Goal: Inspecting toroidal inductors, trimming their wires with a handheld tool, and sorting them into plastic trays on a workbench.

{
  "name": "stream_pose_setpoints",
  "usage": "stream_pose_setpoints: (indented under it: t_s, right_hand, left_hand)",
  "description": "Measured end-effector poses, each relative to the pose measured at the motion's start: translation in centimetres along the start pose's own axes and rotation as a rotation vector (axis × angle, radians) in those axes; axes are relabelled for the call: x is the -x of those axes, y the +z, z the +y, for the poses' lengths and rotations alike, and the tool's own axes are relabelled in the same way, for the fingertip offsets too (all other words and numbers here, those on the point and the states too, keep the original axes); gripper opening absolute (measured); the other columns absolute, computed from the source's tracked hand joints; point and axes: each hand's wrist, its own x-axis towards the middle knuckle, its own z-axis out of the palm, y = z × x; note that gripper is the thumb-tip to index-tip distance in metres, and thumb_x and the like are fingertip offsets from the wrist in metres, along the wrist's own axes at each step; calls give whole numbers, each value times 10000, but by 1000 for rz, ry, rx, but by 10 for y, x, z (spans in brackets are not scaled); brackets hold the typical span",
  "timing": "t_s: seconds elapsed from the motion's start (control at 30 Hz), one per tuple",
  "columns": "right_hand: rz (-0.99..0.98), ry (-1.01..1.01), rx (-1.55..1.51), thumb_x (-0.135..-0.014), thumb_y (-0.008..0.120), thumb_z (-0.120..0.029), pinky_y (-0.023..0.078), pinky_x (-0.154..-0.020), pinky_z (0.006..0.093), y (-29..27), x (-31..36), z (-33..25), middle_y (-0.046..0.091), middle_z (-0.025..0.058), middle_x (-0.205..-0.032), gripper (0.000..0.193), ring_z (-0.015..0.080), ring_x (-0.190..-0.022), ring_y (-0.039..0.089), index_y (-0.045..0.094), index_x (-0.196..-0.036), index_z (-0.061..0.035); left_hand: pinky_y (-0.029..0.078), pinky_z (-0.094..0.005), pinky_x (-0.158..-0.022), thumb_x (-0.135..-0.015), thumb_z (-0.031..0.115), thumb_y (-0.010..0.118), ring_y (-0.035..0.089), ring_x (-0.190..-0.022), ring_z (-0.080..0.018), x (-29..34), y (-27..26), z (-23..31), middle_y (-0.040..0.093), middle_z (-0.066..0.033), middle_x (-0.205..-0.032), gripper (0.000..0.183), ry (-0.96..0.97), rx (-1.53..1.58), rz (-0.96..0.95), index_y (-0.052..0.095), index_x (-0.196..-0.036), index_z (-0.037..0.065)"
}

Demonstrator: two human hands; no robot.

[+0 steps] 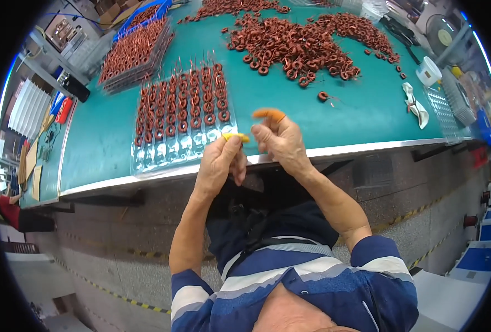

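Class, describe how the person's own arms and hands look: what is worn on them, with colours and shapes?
The left hand has a snug yellow cover on one finger; the right hand has a similar orange cover. The short left sleeve and right sleeve are blue with white and grey bands. No watch shows on either wrist.

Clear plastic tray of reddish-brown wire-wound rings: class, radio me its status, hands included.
Left hand and right hand close together, grips unclear. Tray: far rows filled, nearest cells empty. Left hand hides its near right corner.
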Motion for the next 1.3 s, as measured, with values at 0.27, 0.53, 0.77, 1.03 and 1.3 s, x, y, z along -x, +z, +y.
stream_pose_setpoints:
  t_s: [0.27, 0.53, 0.77, 1.03, 1.3]
  right_hand:
    - [-115, 151, -94, -889, 674, -233, 427, -462, 179, -9, 6, 0, 611, 27, -674, 232, 74, -518, 561, 620, -928, -10]
    - [19, -87, 27, -916, 635, -169, 486, -541, 228, -4, 18, -21, 626, 56, -705, 216, 92, -606, 594, 605, -940, 43]
    - [-53, 19, 20, -918, 637, -237, 432, -485, 194, -14, 17, -15, 616, 41, -743, 271, 81, -561, 570, 611, -958, 30]
    - [-121, 318, -290, -903, 644, -233, 425, -456, 193, -27, 13, -15, 606, 14, -676, 207, 66, -527, 554, 624, -842, -36]
    - [-242, 436, -416, -893, 658, -202, 452, -497, 187, -29, 14, -6, 621, 32, -732, 194, 77, -572, 581, 622, -876, -11]
  left_hand:
    - [434, -195, -534, -965, 152, 540, 537, -622, -71, 6, 8, -15, 580, -25, -803, 281, 195, -223, 45, 521, -1185, -23]
    - [412, -215, -457, -964, 240, 551, 515, -545, -106, -2, 23, -14, 556, -44, -767, 287, 247, 46, 65, 539, -1128, 5]
    - [429, -208, -520, -972, 141, 525, 537, -626, -88, -9, 24, -11, 563, -36, -779, 213, 382, -395, 250, 498, -1134, 5]
    - [485, -392, -746, -889, 119, 618, 626, -868, -341, -8, 24, 26, 623, -187, -931, 330, 452, -999, -59, 496, -1171, -1]
    - [509, -376, -686, -806, 70, 666, 603, -789, -304, -4, 13, 51, 576, -131, -928, 273, 582, -1462, -367, 539, -1034, -9]
